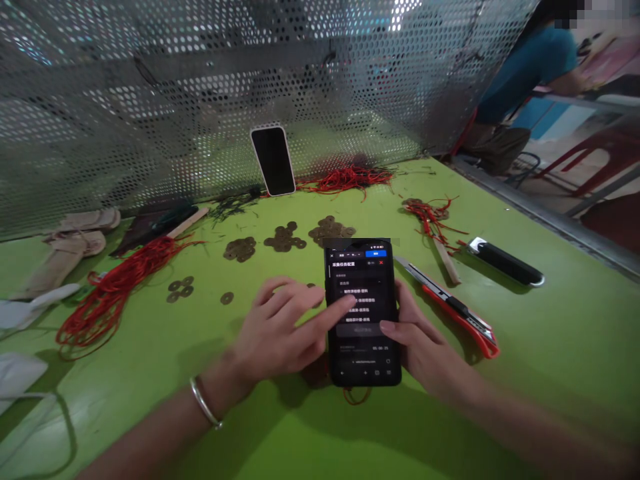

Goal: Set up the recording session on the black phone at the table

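A black smartphone [363, 360] with a lit screen is upright in my right hand [425, 343], whose thumb lies over the screen's right edge. My left hand [285, 327] holds nothing; its index finger is stretched out and its tip is at a list on the screen, while the other fingers are loosely bent. A silver bangle [204, 403] is on my left wrist. Behind the phone lie piles of dark round coins with holes [283, 237]. Some red cord shows below the phone, mostly hidden by it.
At right lie a red utility knife [455, 310], a black-handled tool [506, 262] and red cords with coins [425, 210]. A bundle of red cord [117, 293] is at left. A second phone [274, 161] leans on the perforated metal panel [200, 87]. A person in blue [530, 73] sits beyond.
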A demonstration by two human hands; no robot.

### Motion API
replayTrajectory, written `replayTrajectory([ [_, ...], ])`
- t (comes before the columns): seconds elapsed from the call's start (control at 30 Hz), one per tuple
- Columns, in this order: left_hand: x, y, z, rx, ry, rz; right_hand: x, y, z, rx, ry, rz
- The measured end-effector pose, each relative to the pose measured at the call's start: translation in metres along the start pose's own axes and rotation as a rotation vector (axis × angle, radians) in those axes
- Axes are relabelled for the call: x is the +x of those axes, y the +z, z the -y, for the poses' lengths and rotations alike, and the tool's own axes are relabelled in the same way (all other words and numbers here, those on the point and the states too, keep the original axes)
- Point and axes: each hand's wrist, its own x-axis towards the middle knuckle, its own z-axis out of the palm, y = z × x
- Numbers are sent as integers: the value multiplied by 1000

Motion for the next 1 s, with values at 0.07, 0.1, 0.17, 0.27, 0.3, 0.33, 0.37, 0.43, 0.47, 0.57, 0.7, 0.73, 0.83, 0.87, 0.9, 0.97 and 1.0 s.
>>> replayTrajectory([
  [0.07,0,-2,0,-23,61,20,0,0,0,21,-1,-8],
  [0.1,0,-2,0,-22,62,26,-1,0,0,19,-1,-13],
  [0.17,-1,0,0,-7,6,16,-1,0,0,-4,4,-21],
  [0.27,-3,3,0,29,-96,15,-2,-1,0,-45,7,-6],
  [0.3,-3,4,1,33,-108,15,-2,-1,0,-52,10,1],
  [0.33,-3,4,1,31,-106,12,-1,-1,1,-52,11,8],
  [0.37,-2,3,1,22,-87,5,-1,-1,0,-46,8,11],
  [0.43,-1,1,1,-16,-12,-14,0,-1,-1,-12,-10,11],
  [0.47,0,-1,1,-35,32,-11,0,-1,-1,11,-22,13],
  [0.57,0,-2,0,-54,84,9,1,-2,-5,46,-33,13],
  [0.7,-3,3,0,-9,-45,10,0,-3,-6,4,-1,-3],
  [0.73,-4,5,0,2,-69,15,0,-3,-6,-3,-2,-2],
  [0.83,-5,6,0,8,-88,13,1,-3,-5,0,-24,5],
  [0.87,-4,5,0,1,-67,8,1,-3,-5,1,-25,-3],
  [0.9,-4,3,0,-11,-33,7,2,-3,-4,-1,-22,-12],
  [0.97,-2,0,0,-38,47,20,1,-2,-3,-9,-13,-24],
  [1.0,-2,-1,0,-45,74,34,1,-2,-3,-13,-10,-26],
])
